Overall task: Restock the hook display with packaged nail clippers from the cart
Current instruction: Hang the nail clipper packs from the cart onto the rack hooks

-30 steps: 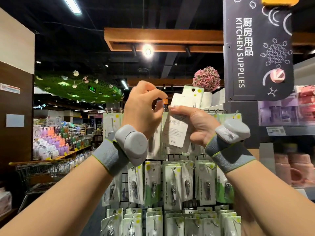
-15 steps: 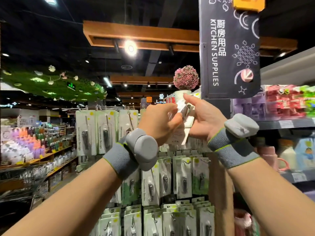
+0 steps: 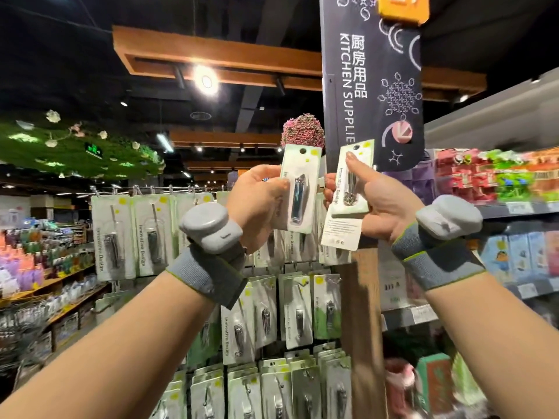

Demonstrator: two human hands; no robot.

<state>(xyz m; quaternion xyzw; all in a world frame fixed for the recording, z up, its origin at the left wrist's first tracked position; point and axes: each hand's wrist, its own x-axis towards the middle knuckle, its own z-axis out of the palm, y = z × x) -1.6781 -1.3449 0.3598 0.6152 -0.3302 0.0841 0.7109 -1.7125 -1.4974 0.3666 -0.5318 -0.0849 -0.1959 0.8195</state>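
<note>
Behind both raised hands hangs the hook display (image 3: pixel 266 300); left hand (image 3: pixel 257 204) pinches one nail clipper pack (image 3: pixel 299 189), right hand (image 3: pixel 384 204) grips a small stack of packs (image 3: pixel 351 182) just beside it

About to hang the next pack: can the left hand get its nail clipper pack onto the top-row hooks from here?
Probably yes: the left hand holds its pack up, hole uncovered, and nothing blocks the top-row hooks.

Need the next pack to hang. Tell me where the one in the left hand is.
In the head view, the left hand holds the nail clipper pack upright at centre frame, just left of the right hand's pack, above the hook display.
</note>
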